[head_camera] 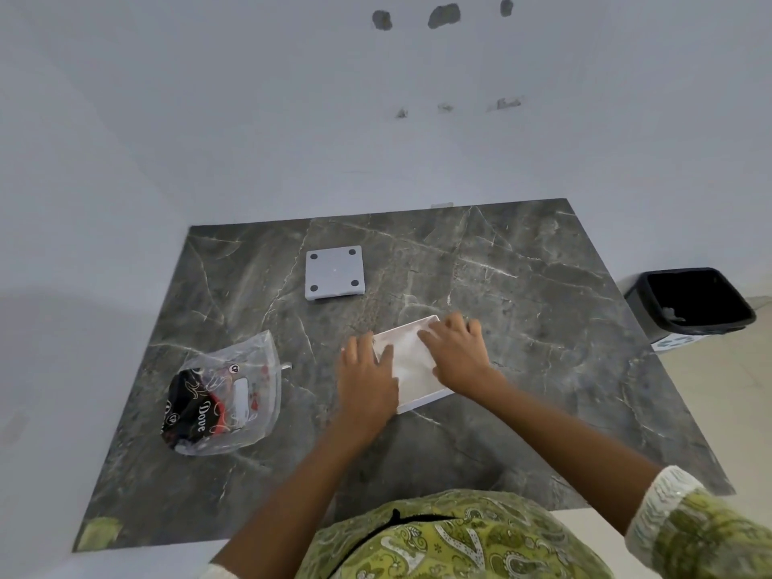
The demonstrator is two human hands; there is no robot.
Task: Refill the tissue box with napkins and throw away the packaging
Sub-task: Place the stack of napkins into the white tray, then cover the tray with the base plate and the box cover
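Observation:
A white open tissue box [422,394] lies on the dark marble table [522,286], with white napkins [407,357] inside it. My left hand [367,378] lies flat on the box's left side, fingers on the napkins. My right hand [457,351] presses down on the napkins from the right, fingers spread. The clear plastic napkin packaging [225,401], with a black and red label, lies crumpled to the left of the box. The box's square grey lid [334,272], with a dark dot in each corner, rests farther back on the table.
A black waste bin [689,305] stands on the floor past the table's right edge. A white wall runs behind and to the left of the table. My green patterned clothing fills the bottom of the view.

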